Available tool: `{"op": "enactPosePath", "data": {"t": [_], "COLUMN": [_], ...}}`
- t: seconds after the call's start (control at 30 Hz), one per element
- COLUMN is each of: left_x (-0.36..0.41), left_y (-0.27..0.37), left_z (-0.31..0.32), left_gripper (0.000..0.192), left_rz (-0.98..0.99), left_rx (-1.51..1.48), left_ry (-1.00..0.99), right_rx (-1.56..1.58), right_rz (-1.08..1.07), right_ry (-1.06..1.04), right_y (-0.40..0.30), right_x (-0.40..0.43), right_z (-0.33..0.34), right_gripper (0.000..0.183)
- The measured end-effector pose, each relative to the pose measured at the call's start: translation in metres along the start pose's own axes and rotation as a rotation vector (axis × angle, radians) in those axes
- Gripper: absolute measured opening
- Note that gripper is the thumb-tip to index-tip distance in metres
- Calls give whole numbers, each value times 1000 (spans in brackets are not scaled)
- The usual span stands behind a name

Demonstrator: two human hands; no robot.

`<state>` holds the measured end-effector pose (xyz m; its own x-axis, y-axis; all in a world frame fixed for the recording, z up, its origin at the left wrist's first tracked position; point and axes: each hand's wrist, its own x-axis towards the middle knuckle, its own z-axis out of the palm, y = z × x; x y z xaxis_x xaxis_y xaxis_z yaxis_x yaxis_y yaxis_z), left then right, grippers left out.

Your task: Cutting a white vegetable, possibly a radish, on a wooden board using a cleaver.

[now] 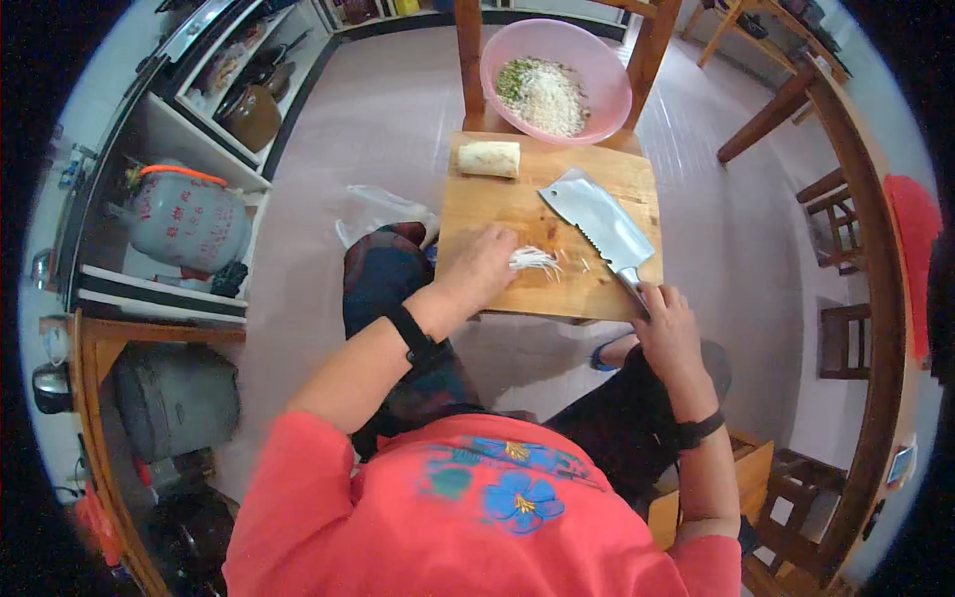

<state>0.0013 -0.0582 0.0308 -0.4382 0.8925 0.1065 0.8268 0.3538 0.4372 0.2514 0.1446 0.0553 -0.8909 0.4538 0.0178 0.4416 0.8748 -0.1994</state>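
Observation:
A wooden cutting board (485, 201) lies before me. My left hand (481, 261) rests low over its left part, with its fingers curled about one end of a small bunch of white vegetable shreds (534, 260). A broad metal cleaver (600, 216) lies flat on the right side of the board, its blade pointing away from me. At the near right corner, my right hand (668, 324) has its fingers on the end of the cleaver's handle. A short, thick piece of pale peeled vegetable (489, 159) sits at the far left of the board.
Behind the board, a pink plastic basin (612, 104) holds chopped white and green food on a wooden chair (471, 67). A clear plastic bag (380, 205) is on the floor to the left. A gas cylinder (190, 220) stands in the left cabinet. Along the right runs a wooden table (880, 246).

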Motion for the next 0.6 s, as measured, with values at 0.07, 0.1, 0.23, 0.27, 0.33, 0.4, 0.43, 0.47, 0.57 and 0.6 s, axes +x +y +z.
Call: {"op": "enactPosePath", "data": {"t": [0.07, 0.1, 0.23, 0.27, 0.33, 0.4, 0.43, 0.47, 0.57, 0.6], "left_x": [3, 5, 19, 21, 25, 31, 31, 30, 28, 27], "left_y": [3, 7, 22, 27, 31, 30, 27, 22, 4, -2], "left_z": [7, 11, 24, 27, 32, 36, 36, 34, 25, 20], "left_gripper": [28, 26, 22, 19, 16, 14, 14, 15, 14, 13], "left_rz": [11, -13, 15, 10, 9, 85, 104, 85, 20, -57], "left_rx": [-34, -73, -19, -58, -97, -133, -130, -111, -127, -167], "left_ry": [39, 31, 69, 59, 44, 83, 113, 98, 53, 5], "right_rx": [-14, -38, -28, -19, -10, -8, -6, 0, 60, 104], "right_rz": [5, 13, -13, -20, -21, -66, -66, -76, -49, -11], "right_ry": [2, -6, 1, -8, -17, -36, -27, -26, -22, -41], "right_y": [2, 4, 11, 12, 15, 17, 18, 19, 22, 24], "right_x": [5, 5, 10, 9, 6, 4, 1, -3, -16, -20], "right_z": [0, 0, 2, 1, -1, -4, -6, -7, -11, -12], "right_gripper": [55, 57, 58, 59, 60, 61, 61, 62, 63, 63]}}
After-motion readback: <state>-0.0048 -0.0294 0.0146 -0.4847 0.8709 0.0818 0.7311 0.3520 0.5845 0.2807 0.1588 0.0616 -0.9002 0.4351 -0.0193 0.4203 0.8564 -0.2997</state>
